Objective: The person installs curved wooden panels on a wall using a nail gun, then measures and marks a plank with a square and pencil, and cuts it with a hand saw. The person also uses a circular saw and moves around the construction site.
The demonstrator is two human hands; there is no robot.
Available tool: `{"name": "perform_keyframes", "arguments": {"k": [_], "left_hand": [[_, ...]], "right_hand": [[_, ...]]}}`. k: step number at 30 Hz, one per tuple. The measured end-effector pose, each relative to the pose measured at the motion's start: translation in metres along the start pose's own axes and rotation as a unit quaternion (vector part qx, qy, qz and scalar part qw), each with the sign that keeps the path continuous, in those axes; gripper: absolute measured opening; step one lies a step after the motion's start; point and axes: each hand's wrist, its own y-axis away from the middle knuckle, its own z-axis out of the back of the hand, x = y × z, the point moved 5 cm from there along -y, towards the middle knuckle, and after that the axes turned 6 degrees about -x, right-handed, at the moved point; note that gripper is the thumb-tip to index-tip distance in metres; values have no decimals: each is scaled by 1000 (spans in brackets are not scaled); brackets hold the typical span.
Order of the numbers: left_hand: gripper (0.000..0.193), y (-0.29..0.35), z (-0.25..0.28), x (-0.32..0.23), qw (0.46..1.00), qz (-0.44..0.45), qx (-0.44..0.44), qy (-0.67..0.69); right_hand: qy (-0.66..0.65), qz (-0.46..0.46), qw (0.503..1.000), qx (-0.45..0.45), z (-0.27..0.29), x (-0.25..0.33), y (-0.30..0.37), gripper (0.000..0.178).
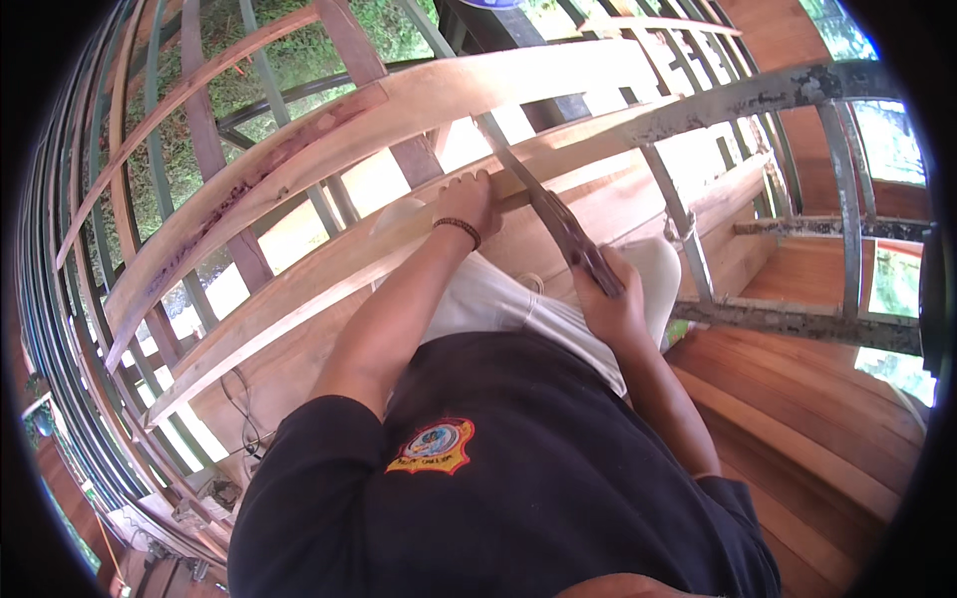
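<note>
My left hand point(469, 207), with a beaded bracelet at the wrist, is closed over the edge of a long pale wooden board point(299, 269) in front of me. In my right hand point(610, 299) is the dark brown handle of a long, narrow-bladed tool point(568, 224). Its blade points away from me and to the left, crossing the board just right of my left fingers. Whether the blade is a saw's or a knife's I cannot tell. My light trousers point(488, 299) show below the board.
A thicker curved timber point(419, 95) with a dark stain lies beyond the board. Slatted railings point(204, 130) stand at the left and far side, with grass behind. At the right are a worn metal ladder-like frame point(847, 199) and brown wooden planks point(797, 419).
</note>
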Motion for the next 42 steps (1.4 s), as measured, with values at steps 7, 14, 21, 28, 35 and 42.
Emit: {"name": "perform_keyframes", "arguments": {"k": [7, 14, 21, 28, 35, 42], "left_hand": [[41, -3, 9, 8, 995, 59, 80, 0], [43, -14, 15, 1, 999, 19, 51, 6], [52, -4, 8, 0, 995, 41, 95, -6], [52, -6, 11, 11, 990, 67, 121, 4], [46, -1, 3, -1, 998, 17, 68, -2], [48, 4, -3, -2, 998, 29, 58, -6]], "right_hand": [[63, 114, 991, 12, 61, 36, 57, 37], [-79, -73, 994, 31, -7, -16, -4, 13], [43, 23, 999, -10, -2, -5, 16, 7], [76, 76, 994, 8, 53, 21, 60, 24], [-22, -31, 999, 2, -2, -9, 9, 10], [-24, 46, 998, -27, 0, 3, 22, 15]]}}
